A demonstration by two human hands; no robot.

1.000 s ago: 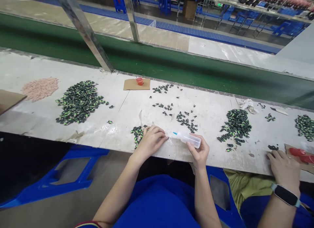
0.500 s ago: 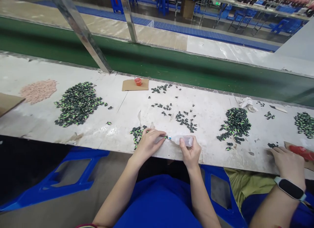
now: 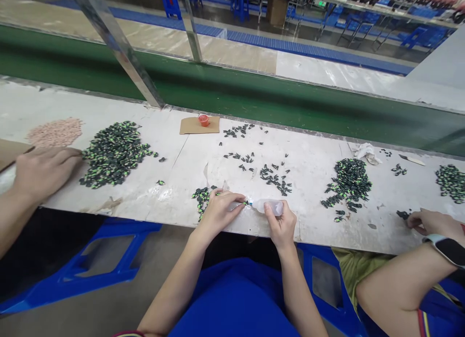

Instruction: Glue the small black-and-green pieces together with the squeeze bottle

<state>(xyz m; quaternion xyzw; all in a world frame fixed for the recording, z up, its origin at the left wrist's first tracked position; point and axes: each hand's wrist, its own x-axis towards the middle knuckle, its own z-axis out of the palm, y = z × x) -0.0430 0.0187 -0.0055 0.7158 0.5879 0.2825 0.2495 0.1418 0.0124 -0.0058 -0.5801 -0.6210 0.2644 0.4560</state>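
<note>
Between thumb and fingertips, my left hand [image 3: 222, 208] pinches a small black-and-green piece [image 3: 246, 203] just above the white tabletop. My right hand [image 3: 282, 224] is wrapped round a translucent squeeze bottle [image 3: 268, 206], lying nearly level. Its blue-tipped nozzle points left and reaches the pinched piece; whether they touch I cannot tell. A small heap of black-and-green pieces [image 3: 201, 197] lies beside my left hand and is partly covered by it. Beyond the bottle, loose black parts [image 3: 275, 178] are scattered on the table.
A large pile of black-and-green pieces [image 3: 114, 155] and a pink pile [image 3: 56, 132] are at left, near a co-worker's hand [image 3: 45, 172]. A red cup [image 3: 204, 120] stands on cardboard [image 3: 189, 126]. Another black pile [image 3: 351, 179] and a second co-worker's hand [image 3: 434, 222] are at right.
A co-worker's hand has come in at the left beside the pink pile. The right co-worker's arm has shifted. My right hand and the bottle have moved slightly left.
</note>
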